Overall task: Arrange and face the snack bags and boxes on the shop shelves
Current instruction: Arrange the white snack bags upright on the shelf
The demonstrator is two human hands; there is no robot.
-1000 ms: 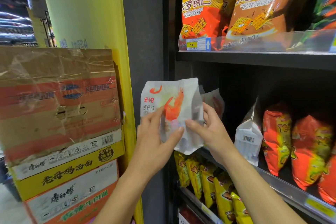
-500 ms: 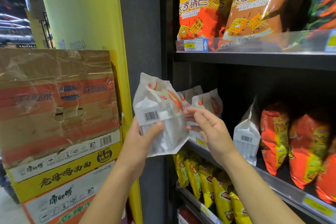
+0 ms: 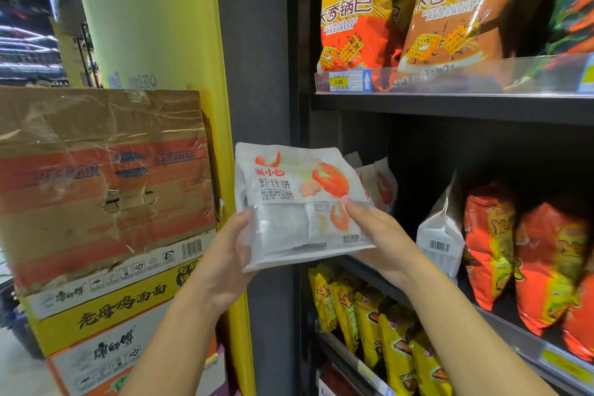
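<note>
A white shrimp-cracker bag (image 3: 289, 202) with a red prawn print is held in front of the middle shelf's left end, front side toward me. My left hand (image 3: 231, 254) grips its lower left edge from behind. My right hand (image 3: 373, 231) holds its right side, thumb on the front. More white shrimp bags (image 3: 379, 183) stand behind it on the middle shelf (image 3: 514, 341). Another white bag (image 3: 440, 235) stands sideways there, barcode outward.
Red-and-yellow snack bags (image 3: 520, 254) fill the middle shelf's right part. Rice-crust bags (image 3: 356, 16) stand on the top shelf (image 3: 450, 106). Yellow bags (image 3: 369, 321) line the shelf below. Stacked cardboard cartons (image 3: 103, 190) and a yellow pillar (image 3: 154, 26) stand at the left.
The bag was turned over: half a second ago its back with the barcode faced me, now its printed front does. My right hand has come back onto it.
</note>
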